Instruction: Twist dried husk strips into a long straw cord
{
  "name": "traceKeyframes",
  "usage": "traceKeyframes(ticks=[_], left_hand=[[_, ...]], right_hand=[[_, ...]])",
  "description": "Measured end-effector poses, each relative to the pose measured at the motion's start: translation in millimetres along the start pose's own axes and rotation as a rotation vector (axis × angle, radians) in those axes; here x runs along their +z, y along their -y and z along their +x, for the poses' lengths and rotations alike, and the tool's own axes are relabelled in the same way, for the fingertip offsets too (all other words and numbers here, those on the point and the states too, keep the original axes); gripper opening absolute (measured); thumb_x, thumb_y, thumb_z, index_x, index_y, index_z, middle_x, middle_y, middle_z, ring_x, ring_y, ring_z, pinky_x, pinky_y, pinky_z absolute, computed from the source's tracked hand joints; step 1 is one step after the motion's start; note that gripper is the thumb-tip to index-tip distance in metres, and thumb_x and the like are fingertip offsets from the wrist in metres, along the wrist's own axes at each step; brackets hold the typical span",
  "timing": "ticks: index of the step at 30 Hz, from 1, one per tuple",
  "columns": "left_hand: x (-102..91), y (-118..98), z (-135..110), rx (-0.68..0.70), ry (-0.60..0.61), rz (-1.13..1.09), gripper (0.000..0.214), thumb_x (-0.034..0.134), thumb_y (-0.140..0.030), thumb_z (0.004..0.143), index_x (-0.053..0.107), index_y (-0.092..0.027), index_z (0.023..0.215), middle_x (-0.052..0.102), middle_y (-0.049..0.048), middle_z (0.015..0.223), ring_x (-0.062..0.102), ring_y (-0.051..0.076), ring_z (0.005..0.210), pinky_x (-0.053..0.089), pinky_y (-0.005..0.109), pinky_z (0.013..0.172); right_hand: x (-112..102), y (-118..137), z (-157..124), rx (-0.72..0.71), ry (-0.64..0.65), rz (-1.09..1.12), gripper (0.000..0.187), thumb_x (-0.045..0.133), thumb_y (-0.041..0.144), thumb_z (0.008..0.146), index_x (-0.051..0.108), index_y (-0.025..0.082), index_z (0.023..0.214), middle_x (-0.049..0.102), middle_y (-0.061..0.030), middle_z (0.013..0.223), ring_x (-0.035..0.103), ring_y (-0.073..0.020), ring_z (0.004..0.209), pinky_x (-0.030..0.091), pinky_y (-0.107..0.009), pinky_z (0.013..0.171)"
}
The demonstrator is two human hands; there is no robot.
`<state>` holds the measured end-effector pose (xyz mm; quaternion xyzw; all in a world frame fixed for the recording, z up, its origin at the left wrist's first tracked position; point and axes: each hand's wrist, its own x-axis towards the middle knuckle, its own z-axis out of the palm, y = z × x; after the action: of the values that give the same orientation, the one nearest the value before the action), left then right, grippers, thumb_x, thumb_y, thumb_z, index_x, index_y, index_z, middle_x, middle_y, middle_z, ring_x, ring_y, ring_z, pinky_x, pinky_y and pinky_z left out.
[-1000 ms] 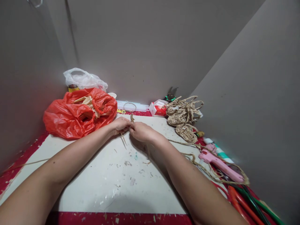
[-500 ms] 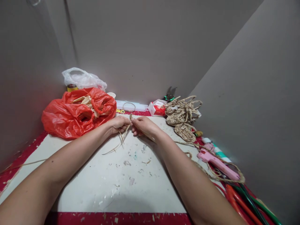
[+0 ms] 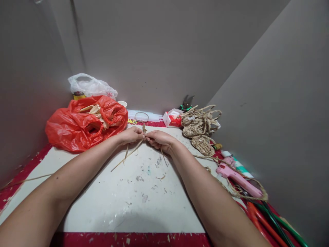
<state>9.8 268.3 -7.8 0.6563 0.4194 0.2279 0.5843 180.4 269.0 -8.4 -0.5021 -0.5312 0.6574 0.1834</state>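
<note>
Over the far half of the white board [image 3: 123,206], my left hand [image 3: 133,134] and my right hand [image 3: 159,140] meet with fingertips pinched close together. Between them a short brown twisted end [image 3: 144,128] of plant fibre pokes up. Thin straw-coloured fibre strips [image 3: 125,159] hang from my left hand toward the board. Another thin strip [image 3: 163,157] trails down below my right hand. Both hands are closed on the fibre; the exact grip is hidden by the fingers.
A red plastic bag [image 3: 66,132] of dry husks sits left, a clear bag [image 3: 95,87] behind it. Woven straw pieces [image 3: 202,125], a tissue pack [image 3: 173,118], a pink glue gun [image 3: 240,180] and red-handled tools [image 3: 264,223] line the right side. Clear sticks [image 3: 154,117] lie behind.
The fibre strips have spread apart: some now hang further left under my left hand, and one trails below my right hand. My right hand has turned slightly, its fingers curled in more.
</note>
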Motion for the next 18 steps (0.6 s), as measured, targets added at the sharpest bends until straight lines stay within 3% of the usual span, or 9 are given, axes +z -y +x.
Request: traceKeyframes(ticks=[7, 10, 13, 15, 18], left_hand=[[-5.2, -12, -4, -0.007, -0.138, 0.380, 0.016, 0.058, -0.024, 0.071, 0.059, -0.013, 0.059, 0.045, -0.0030, 0.048, 0.033, 0.005, 0.042, 0.023, 0.019, 0.043], [2.5, -15, -4, 0.010, -0.196, 0.590, 0.016, 0.055, -0.021, 0.071, 0.057, -0.014, 0.057, 0.053, 0.0009, 0.054, 0.043, 0.010, 0.049, 0.029, 0.020, 0.049], [17.3, -17, -6, 0.027, -0.326, 0.757, 0.014, 0.056, -0.023, 0.072, 0.058, -0.015, 0.060, 0.059, 0.0067, 0.064, 0.053, 0.016, 0.063, 0.033, 0.022, 0.056], [27.5, -16, -8, 0.029, -0.394, 0.762, 0.012, 0.058, -0.023, 0.071, 0.059, -0.015, 0.063, 0.060, 0.0098, 0.069, 0.056, 0.020, 0.074, 0.036, 0.022, 0.061], [39.6, -14, -11, -0.021, -0.330, 0.552, 0.007, 0.061, -0.020, 0.070, 0.059, -0.015, 0.067, 0.059, 0.0107, 0.071, 0.056, 0.023, 0.085, 0.038, 0.022, 0.065]], right_hand=[[12, 3, 1, -0.017, -0.144, -0.011, 0.021, 0.052, 0.021, 0.076, 0.048, 0.015, 0.057, 0.027, 0.0092, 0.034, 0.016, -0.0024, 0.030, 0.009, -0.018, 0.033], [19, 4, 2, -0.022, -0.209, 0.001, 0.019, 0.050, 0.017, 0.075, 0.051, 0.014, 0.056, 0.029, 0.0083, 0.033, 0.018, -0.0024, 0.029, 0.009, -0.019, 0.032], [24, 3, 1, -0.044, -0.245, 0.082, 0.024, 0.051, 0.015, 0.073, 0.043, 0.015, 0.050, 0.032, 0.0073, 0.033, 0.020, -0.0021, 0.028, 0.009, -0.018, 0.032], [26, 3, 2, -0.051, -0.248, 0.125, 0.029, 0.052, 0.014, 0.072, 0.036, 0.017, 0.048, 0.031, 0.0075, 0.033, 0.019, -0.0016, 0.029, 0.008, -0.018, 0.031], [27, 3, 4, -0.046, -0.236, 0.154, 0.031, 0.054, 0.014, 0.069, 0.032, 0.018, 0.048, 0.029, 0.0086, 0.032, 0.018, -0.0015, 0.029, 0.010, -0.017, 0.031]])
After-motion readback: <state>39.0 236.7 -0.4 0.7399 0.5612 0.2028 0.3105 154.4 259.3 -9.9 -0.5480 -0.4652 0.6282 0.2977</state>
